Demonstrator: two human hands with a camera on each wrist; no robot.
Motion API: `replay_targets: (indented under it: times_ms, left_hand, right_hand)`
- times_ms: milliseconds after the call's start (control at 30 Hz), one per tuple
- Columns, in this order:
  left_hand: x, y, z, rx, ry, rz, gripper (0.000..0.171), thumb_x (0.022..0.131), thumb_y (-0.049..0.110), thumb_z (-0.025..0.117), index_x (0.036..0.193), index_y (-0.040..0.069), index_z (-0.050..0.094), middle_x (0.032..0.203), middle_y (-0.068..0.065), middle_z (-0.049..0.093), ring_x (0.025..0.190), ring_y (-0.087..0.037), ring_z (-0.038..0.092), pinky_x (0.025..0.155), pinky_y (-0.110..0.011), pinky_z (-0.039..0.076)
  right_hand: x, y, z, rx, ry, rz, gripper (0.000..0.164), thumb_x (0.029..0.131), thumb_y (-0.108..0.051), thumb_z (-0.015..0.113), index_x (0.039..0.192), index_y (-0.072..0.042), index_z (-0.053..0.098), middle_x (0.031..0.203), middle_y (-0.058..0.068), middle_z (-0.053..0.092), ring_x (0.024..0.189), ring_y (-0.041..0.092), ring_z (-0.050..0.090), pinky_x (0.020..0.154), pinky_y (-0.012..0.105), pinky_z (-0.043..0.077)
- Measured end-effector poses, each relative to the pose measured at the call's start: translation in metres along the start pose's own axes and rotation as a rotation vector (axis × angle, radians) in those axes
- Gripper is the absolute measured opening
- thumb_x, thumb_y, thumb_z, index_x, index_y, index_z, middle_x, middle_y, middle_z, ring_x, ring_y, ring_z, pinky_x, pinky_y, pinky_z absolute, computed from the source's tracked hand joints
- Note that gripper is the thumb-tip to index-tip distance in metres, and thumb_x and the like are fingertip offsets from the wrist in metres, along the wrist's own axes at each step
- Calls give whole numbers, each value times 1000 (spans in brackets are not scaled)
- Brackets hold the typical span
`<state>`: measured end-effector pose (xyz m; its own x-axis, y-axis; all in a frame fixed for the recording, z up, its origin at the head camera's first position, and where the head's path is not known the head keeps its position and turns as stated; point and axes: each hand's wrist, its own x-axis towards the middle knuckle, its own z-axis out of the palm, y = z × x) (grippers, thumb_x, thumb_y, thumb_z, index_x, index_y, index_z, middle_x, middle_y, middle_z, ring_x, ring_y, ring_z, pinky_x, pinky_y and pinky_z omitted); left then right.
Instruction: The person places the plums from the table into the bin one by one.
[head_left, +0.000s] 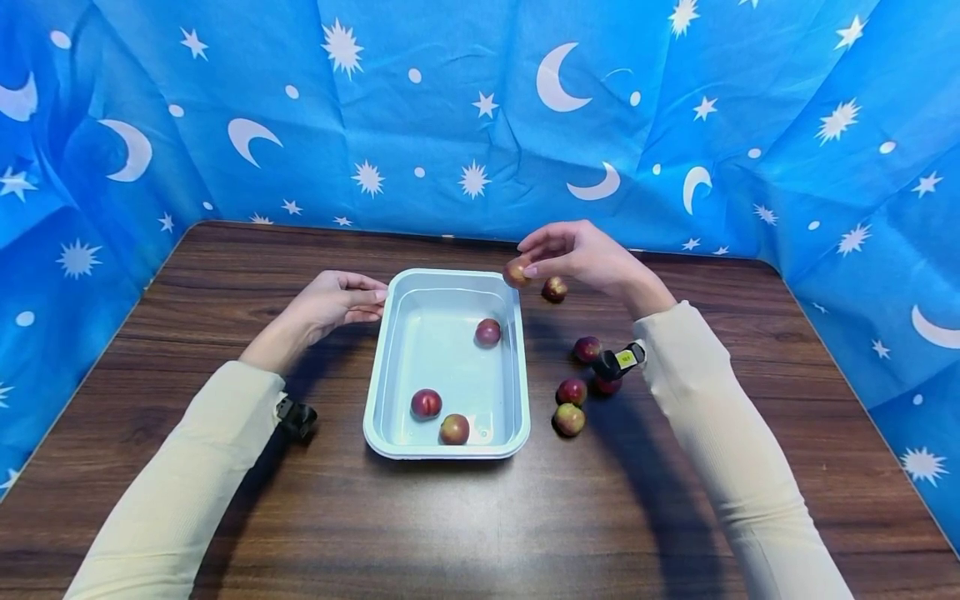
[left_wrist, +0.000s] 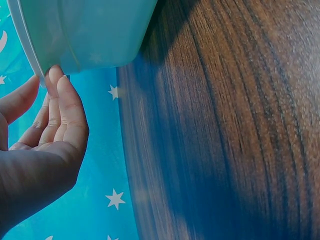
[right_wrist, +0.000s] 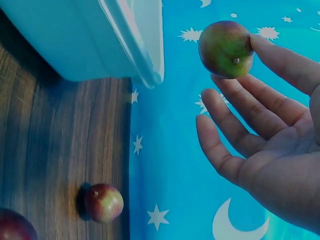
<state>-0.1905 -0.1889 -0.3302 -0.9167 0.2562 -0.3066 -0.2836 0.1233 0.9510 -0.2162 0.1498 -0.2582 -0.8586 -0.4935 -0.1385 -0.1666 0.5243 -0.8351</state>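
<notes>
My left hand (head_left: 334, 302) pinches the rim of a white plastic tub (head_left: 450, 451) at its far left corner, thumb on one side and fingertips under the lip in the left wrist view. Between thumb and fingertips, my right hand (head_left: 581, 257) holds a red-green plum (right_wrist: 226, 50) up beside the tub's far right corner. Inside the tub lie three plums: a dark red plum (head_left: 488, 332) toward the right, with a red plum (head_left: 426, 404) and a yellowish-red plum (head_left: 454, 429) near the front.
Several more plums lie on the wooden table (head_left: 300, 517) right of the tub. One plum (head_left: 554, 289) sits under the right hand; a greenish plum (head_left: 569, 419) is nearest the front of the group. A blue curtain (head_left: 450, 100) with moons and stars surrounds the table's back and sides.
</notes>
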Motion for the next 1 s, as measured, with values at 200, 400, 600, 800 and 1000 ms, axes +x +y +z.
replay_targets:
  times_ms: [200, 400, 600, 800, 1000]
  left_hand:
    - [0, 1, 0, 0, -1, -1, 34, 91, 5, 54, 118, -14, 46, 79, -1, 64, 72, -11, 63, 80, -30, 53]
    - [0, 0, 0, -2, -1, -1, 34, 91, 5, 54, 118, -14, 46, 79, -1, 65, 72, -11, 63, 80, -30, 53]
    - [0, 0, 0, -10, -4, -1, 33, 92, 3, 53, 118, -15, 46, 78, -1, 65, 71, -10, 63, 78, -28, 54]
    - [-1, 1, 1, -4, 1, -2, 33, 92, 4, 53, 118, -14, 46, 78, -1, 64, 71, -10, 63, 78, -28, 54]
    - [-1, 1, 1, -12, -1, -4, 32, 91, 3, 54, 118, -14, 46, 78, -1, 64, 71, -10, 63, 77, -28, 54]
  right_hand:
    - [3, -5, 8, 9, -16, -13, 34, 83, -25, 69, 113, -10, 60, 103, 6, 63, 95, 22, 55, 85, 38, 46]
    - [5, -8, 16, 20, -51, -58, 32, 84, -20, 68, 112, -8, 60, 103, 6, 64, 95, 20, 58, 86, 36, 48]
    - [7, -8, 24, 3, -102, -113, 32, 84, -17, 67, 112, -4, 60, 102, 7, 65, 95, 20, 59, 85, 34, 50]
    - [4, -6, 30, -23, -125, -120, 30, 84, -17, 67, 111, -5, 60, 101, 7, 65, 95, 20, 58, 85, 34, 49]
    - [3, -5, 31, -25, -117, -90, 32, 85, -17, 67, 112, -3, 59, 101, 6, 65, 94, 20, 58, 85, 33, 49]
